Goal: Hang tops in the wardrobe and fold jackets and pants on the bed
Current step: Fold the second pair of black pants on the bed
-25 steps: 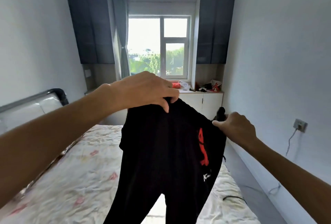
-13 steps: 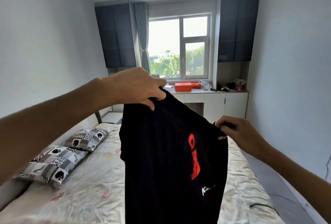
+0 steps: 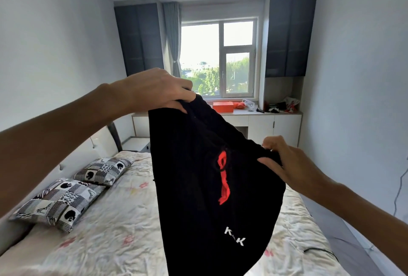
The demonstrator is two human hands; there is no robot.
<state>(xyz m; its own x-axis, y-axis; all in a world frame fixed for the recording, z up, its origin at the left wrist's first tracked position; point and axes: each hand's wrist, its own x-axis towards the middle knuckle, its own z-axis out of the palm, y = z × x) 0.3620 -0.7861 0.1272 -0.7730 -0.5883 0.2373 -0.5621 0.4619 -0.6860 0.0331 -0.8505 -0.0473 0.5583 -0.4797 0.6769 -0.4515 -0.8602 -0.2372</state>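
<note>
We record the left hand (image 3: 159, 90) at centre frame gripping the top edge of a black garment (image 3: 198, 187). The right hand (image 3: 287, 163), lower and to the right, pinches its other top corner, so the cloth hangs slanted in front of the bed (image 3: 110, 231). The garment bears a red mark and white lettering; two checked pillows (image 3: 59, 203) lie on the bed at lower left, and an orange box (image 3: 223, 106) sits on the white counter (image 3: 239, 112) below the window (image 3: 218, 55).
</note>
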